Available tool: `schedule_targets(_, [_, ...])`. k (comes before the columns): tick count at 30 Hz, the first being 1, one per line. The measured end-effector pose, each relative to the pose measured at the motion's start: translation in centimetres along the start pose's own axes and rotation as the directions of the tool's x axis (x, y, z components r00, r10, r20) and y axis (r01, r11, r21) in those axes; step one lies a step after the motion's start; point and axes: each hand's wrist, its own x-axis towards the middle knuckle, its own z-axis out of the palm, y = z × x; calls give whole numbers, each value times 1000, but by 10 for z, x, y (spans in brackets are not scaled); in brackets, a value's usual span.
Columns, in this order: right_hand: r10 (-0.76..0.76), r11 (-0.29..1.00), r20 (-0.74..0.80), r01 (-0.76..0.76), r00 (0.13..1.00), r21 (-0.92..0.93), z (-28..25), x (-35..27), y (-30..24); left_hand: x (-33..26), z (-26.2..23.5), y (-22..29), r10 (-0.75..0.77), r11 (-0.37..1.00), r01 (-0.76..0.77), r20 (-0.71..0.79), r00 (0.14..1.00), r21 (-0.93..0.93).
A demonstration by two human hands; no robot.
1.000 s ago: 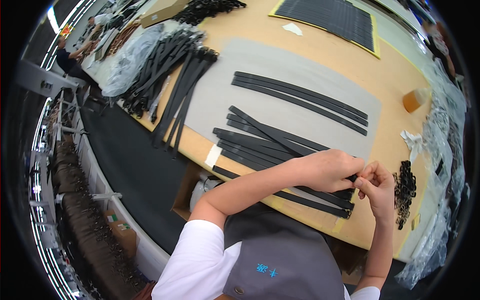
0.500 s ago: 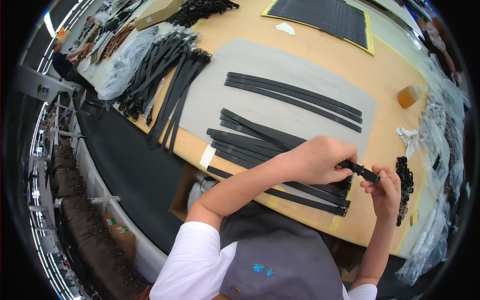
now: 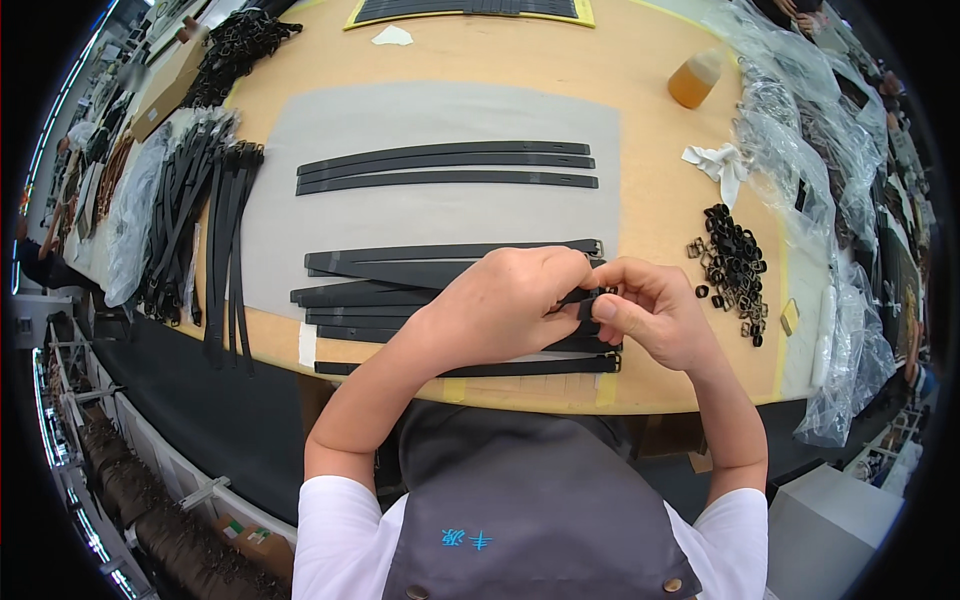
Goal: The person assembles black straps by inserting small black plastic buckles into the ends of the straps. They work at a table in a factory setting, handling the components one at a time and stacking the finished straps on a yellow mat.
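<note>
Two hands, left hand (image 3: 510, 305) and right hand (image 3: 650, 315), are closing their grip on a black strap (image 3: 590, 297) at frame centre, over a grey mat (image 3: 430, 215) covering the tan desk (image 3: 640, 60); strap bundles (image 3: 190, 215) are lying upper left.

Black strap (image 3: 400, 270), long and flat, lying across grey mat near counter edge, right end pinched between both hands, small black loop (image 3: 597, 296) at its tip
</note>
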Motion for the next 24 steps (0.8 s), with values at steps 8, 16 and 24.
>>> schedule_targets(8, [86, 996, -41, -87, 995, -36, -2, 2, 0, 2, 1, 1, -145, 985, 147, 27, 989, -93])
schedule_targets(16, [112, 993, -33, -111, 993, 34, -3, 2, 1, 1, 2, -10, -72, 990, 70, -7, 997, -125])
schedule_targets(24, [110, 994, -45, -109, 993, 27, -2, 2, 1, 2, 4, -10, -91, 985, 89, -12, 996, -145])
